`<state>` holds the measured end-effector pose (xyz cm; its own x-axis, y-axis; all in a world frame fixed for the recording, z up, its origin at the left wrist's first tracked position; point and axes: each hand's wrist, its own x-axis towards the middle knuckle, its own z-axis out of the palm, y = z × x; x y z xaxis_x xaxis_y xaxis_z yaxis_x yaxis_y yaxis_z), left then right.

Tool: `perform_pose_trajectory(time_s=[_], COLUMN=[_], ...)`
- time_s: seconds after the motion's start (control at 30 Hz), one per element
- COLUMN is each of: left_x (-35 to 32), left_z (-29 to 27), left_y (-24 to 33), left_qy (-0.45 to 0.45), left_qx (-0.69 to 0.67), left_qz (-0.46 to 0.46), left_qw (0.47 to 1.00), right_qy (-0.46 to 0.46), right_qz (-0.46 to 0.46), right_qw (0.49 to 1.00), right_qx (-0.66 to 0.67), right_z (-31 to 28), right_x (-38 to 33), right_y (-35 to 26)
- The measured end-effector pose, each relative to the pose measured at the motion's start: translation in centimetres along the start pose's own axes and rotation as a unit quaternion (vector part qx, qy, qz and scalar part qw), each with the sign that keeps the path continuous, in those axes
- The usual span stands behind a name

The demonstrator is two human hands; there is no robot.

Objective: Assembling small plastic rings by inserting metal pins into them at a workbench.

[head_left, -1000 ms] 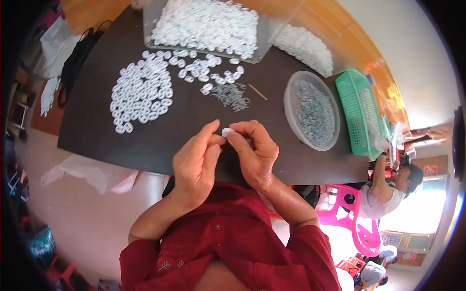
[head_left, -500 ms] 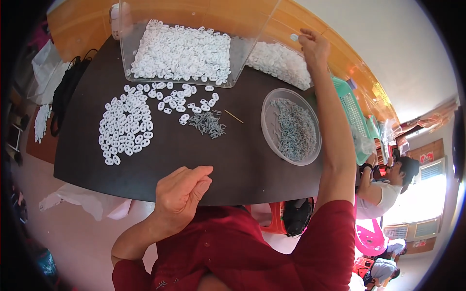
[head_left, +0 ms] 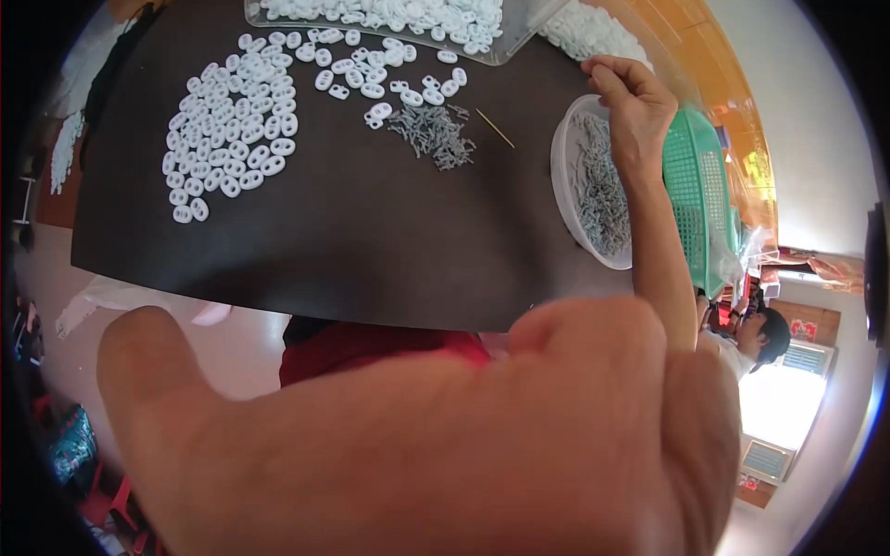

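Observation:
My right hand [head_left: 638,116] is raised above the rim of a round clear tub [head_left: 559,176], its thumb and fingers pinched together. Whatever sits between the fingertips is too small to make out. The tub holds many small grey screw-like pins [head_left: 603,199]. Very close to the view, my left forearm [head_left: 389,445] crosses the lower part, and my left hand [head_left: 593,371] is large and blurred with its fingers hidden. On the dark table [head_left: 371,241] lie many white oval two-hole pieces [head_left: 232,130], several looser ones [head_left: 371,69], and a pile of grey pins [head_left: 433,136].
At the far edge stands a clear bin [head_left: 510,51] full of white pieces, with a heap of white pieces [head_left: 598,32] beside it. A thin wooden stick [head_left: 494,128] lies near the pins. A green basket [head_left: 691,199] stands at the right. Another person [head_left: 765,334] is beyond.
My left hand and forearm have risen from the table's near edge and swung right across the view. The view has shifted. The white piece seen at my right fingertips is no longer visible.

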<state>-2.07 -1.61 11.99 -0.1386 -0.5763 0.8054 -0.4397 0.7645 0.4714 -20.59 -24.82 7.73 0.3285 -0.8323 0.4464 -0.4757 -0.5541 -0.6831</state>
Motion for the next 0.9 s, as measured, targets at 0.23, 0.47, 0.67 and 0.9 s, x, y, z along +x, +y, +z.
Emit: perform_pose_trajectory(time_s=[0.23,0.47,0.67,0.9], left_x=[0.2,-0.2,-0.3,-0.7], left_z=[0.4,-0.1,-0.1,-0.4], left_y=[0.6,1.2,2.2,2.6], left_qy=[-0.031,-0.065,-0.072,-0.084], left_qx=[0.0,0.001,-0.008,-0.028], left_qz=[-0.002,-0.023,-0.023,-0.022], left_qw=[1.0,0.998,0.997,0.996], right_qy=[-0.051,-0.077,-0.1,-0.12], right_qz=[0.032,0.06,0.075,0.084], right_qw=[0.996,0.99,0.984,0.978], right_qx=[0.073,0.104,0.124,0.15], right_z=[0.7,0.9,1.5,2.3], right_x=[-4.4,-6.3,-6.8,-7.3], right_y=[-2.6,-3.2,-4.0,-3.7])
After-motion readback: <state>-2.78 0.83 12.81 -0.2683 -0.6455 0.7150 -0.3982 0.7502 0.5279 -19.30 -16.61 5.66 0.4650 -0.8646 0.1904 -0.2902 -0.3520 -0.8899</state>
